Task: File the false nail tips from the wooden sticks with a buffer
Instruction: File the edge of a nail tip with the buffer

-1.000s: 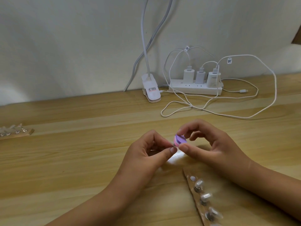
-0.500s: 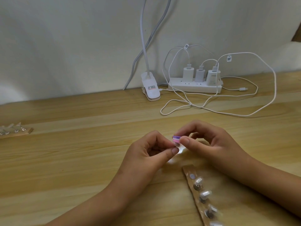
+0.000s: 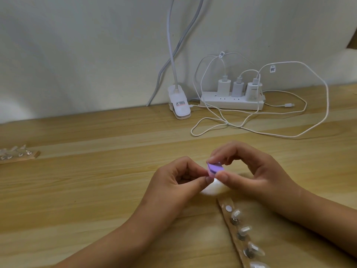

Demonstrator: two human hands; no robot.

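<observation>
Pinching purple buffer (image 3: pixel 214 168) in right hand (image 3: pixel 251 175), thumb under, fingers curled over top. Pressing left hand (image 3: pixel 173 182) thumb against forefinger, touching buffer; cannot tell what is held there. Just below right wrist: wooden stick (image 3: pixel 225 202) with nail tips (image 3: pixel 244 230). Far left of left hand: second stick (image 3: pixel 29 156).

Bkgd: plain off-white wall (image 3: pixel 77 45); light wood-grain desk (image 3: pixel 77 190) butted against it. At rear, white clip-lamp base (image 3: pixel 178 105) w/ gooseneck rising out of view, beside white power strip (image 3: pixel 231 105) w/ 3 chargers (image 3: pixel 224 87); white cables (image 3: pixel 326 105) looped on desktop. Bright light patch (image 3: pixel 210 188) centre-front.
</observation>
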